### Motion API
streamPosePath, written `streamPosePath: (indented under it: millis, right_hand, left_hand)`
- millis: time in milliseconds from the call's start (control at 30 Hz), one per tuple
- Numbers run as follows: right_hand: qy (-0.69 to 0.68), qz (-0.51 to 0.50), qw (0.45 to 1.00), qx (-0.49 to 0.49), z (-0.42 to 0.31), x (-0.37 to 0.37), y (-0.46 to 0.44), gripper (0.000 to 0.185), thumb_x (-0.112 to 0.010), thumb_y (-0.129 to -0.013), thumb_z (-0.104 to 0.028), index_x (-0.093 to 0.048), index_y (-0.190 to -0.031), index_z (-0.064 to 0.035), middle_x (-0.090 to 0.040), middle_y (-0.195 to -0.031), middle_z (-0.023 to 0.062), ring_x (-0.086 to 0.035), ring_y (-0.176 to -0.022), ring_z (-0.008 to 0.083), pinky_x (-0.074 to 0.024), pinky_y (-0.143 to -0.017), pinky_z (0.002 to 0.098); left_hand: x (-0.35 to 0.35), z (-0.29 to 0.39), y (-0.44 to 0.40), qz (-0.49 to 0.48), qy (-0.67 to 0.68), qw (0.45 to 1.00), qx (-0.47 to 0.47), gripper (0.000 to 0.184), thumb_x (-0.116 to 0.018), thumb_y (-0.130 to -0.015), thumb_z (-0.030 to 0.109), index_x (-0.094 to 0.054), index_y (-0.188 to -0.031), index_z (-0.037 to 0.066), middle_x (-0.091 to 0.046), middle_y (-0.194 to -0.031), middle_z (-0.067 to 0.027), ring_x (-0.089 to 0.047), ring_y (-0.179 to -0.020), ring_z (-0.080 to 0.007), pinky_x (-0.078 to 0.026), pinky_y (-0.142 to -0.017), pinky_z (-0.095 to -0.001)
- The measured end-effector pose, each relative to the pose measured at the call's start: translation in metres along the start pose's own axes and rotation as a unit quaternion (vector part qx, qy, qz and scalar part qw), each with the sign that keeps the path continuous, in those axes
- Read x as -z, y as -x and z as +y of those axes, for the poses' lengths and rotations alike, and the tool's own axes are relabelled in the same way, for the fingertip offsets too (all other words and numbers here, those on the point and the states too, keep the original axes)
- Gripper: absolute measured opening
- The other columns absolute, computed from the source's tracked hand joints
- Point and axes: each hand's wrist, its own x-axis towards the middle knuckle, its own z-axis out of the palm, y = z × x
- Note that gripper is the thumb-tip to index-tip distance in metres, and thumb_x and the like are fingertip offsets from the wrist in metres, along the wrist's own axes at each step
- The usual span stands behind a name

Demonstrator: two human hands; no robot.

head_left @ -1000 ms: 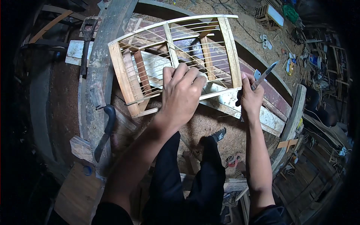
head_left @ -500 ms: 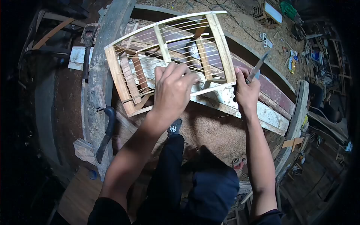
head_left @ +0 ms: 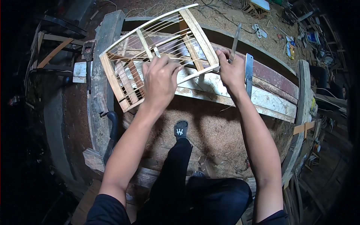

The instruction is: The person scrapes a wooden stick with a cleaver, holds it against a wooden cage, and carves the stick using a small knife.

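Note:
A wooden frame with thin parallel slats [head_left: 195, 33] is tilted above the bench planks. My left hand [head_left: 160, 78] is closed on its near side, over the slats, its fingers bent around the middle. At the frame's right corner, my right hand [head_left: 233, 71] is closed around a knife [head_left: 235, 41], whose blade points up and away. The knife's handle is mostly hidden in the palm, and the thumb lies by the frame's corner. Beside that hand, a flat metal blade [head_left: 249, 71] lies over the white plank.
A thick beam [head_left: 101, 90] runs along the left, with a dark curved handle [head_left: 112, 122] on it and a saw [head_left: 88, 52] at its edge. White-stained planks [head_left: 268, 103] cross behind the frame. A post [head_left: 303, 86] stands at right. A sandalled foot [head_left: 180, 129] is on the sawdust floor.
The frame and both hands have shifted left and up in view, the frame tilting further. The knife now points more upright. The flat metal blade beside my right hand shows more fully.

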Motion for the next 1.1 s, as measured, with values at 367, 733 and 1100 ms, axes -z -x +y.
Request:
streamPosePath:
  millis: [367, 733, 1100]
  right_hand:
    - [-0.003, -0.004, 1.000, 0.028, -0.011, 0.024, 0.008, 0.040, -0.065, -0.102, -0.034, -0.071, -0.123, -0.0009, -0.066, -0.081, 0.0049, -0.057, -0.071, 0.0105, -0.0454, -0.067, 0.0291]
    - [-0.177, -0.034, 0.980, -0.080, -0.011, 0.064, 0.096, 0.048, -0.050, -0.110, -0.041, -0.066, -0.134, -0.0033, -0.056, -0.080, -0.0011, -0.044, -0.051, 0.0042, -0.0340, -0.046, 0.0222]
    - [-0.240, -0.053, 0.965, -0.090, 0.013, 0.095, 0.153, 0.036, -0.062, -0.104, -0.013, -0.062, -0.137, 0.0005, -0.066, -0.090, 0.0071, -0.060, -0.062, 0.0092, -0.0502, -0.049, 0.0223]
  left_hand:
    - [0.022, -0.002, 0.003, -0.019, -0.025, 0.999, 0.005, 0.012, -0.079, -0.085, 0.019, -0.077, -0.085, 0.007, -0.068, -0.084, -0.0092, -0.064, -0.088, -0.0288, -0.041, -0.080, -0.0426]
    - [0.041, 0.019, 0.022, -0.040, 0.070, 0.996, -0.045, 0.028, -0.071, -0.087, -0.002, -0.075, -0.113, 0.006, -0.067, -0.087, -0.0165, -0.066, -0.085, -0.0350, -0.053, -0.076, -0.0428]
    - [0.016, 0.081, 0.054, -0.123, 0.263, 0.956, 0.039, 0.038, -0.066, -0.094, 0.005, -0.068, -0.132, 0.007, -0.073, -0.092, -0.0195, -0.067, -0.077, -0.0215, -0.052, -0.077, -0.0344]
